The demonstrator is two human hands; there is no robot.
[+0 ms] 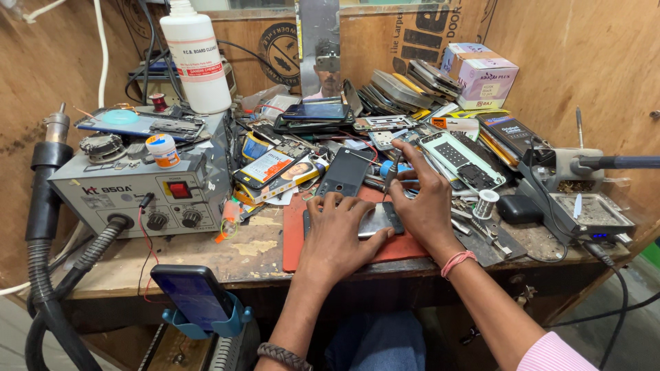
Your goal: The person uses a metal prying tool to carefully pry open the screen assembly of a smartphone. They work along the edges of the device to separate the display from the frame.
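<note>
Cluttered wooden workbench [206, 264]: one silver phone [375, 221] lies on a red mat [295, 240], pinned under the flat, spread left hand [337, 237]; the right hand [426, 199] grips a thin dark tool [389, 180] over its far end. Both hands hide most of the phone. Behind, heaped phone parts [412, 89] defy counting; one white bottle [194, 55], one grey rework station [148, 196] stand left

two hands [337, 237], one white bottle [196, 58], one pink box [481, 75]

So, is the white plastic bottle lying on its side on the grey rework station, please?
No, the white plastic bottle stands upright atop the grey rework station.
</note>
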